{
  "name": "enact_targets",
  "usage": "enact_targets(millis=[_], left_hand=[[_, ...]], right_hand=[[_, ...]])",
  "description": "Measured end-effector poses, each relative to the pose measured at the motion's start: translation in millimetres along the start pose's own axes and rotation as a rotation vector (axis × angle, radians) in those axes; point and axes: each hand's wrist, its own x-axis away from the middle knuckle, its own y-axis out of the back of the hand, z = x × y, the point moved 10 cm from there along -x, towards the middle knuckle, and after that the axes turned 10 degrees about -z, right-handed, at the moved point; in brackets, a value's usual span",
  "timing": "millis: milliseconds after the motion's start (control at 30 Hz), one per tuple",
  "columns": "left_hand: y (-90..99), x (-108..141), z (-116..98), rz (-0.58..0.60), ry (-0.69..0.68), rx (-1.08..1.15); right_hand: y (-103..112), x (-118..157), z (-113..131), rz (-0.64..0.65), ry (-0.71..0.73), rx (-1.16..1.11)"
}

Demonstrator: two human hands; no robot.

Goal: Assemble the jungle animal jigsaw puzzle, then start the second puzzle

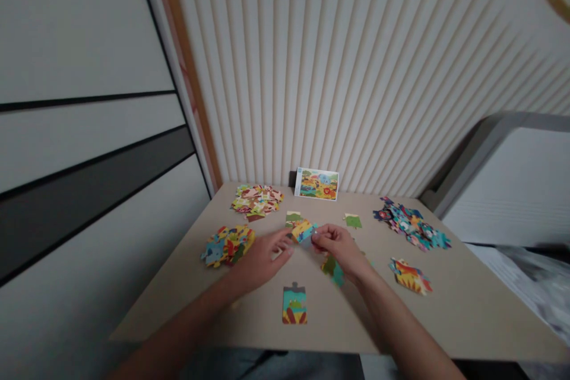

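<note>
Matte beige tabletop (467,309) against ribbed pale wall panelling (356,71), strewn with flat glossy cardboard piles; left hand (260,258) and right hand (341,246) meeting mid-table, fingertips pinching knobbed puzzle pieces (303,230).

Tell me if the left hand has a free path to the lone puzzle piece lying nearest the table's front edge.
Probably yes. The left hand rests just beyond that puzzle piece, and only bare table lies between them; the right hand is off to the side.
</note>
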Motion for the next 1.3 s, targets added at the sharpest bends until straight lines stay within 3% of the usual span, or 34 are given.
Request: enact_targets(millis=[100, 167, 367, 500, 633, 800, 900, 1300], left_hand=[[-16.7, -30.1, 22.8, 0.028, 0.118, 0.28], [-22.4, -36.3, 36.0, 0.019, 0.151, 0.344], [-31.8, -18.6, 57.2, 0.046, 0.178, 0.278], [-31.2, -11.9, 60.1, 0.048, 0.087, -0.014], [-24.6, -12.1, 59.4, 0.013, 0.035, -0.138], [-17.4, -11.7, 37.8, -0.016, -0.157, -0.318], [-20.9, -8.0, 30.5, 0.015, -0.232, -0.4], [-27.1, -8.2, 34.0, 0.042, -0.237, -0.428]], right_hand=[[-13.8, -6.2, -13.9, 0.003, -0.006, 0.007], [-17.8, -6.3, -22.4, 0.032, 0.035, 0.095], [-11.4, 0.1, -23.8, -0.001, 0.275, 0.337], [-17.2, 2.7, -27.5, 0.038, 0.324, 0.49], [-24.0, 6.5, -21.4, 0.028, 0.438, 0.78], [-32.5, 9.5, -14.1, 0.003, 0.545, 1.051], [-36.1, 13.1, -15.6, 0.031, 0.562, 1.084], [-45.5, 26.6, -19.3, 0.13, 0.666, 1.133]])
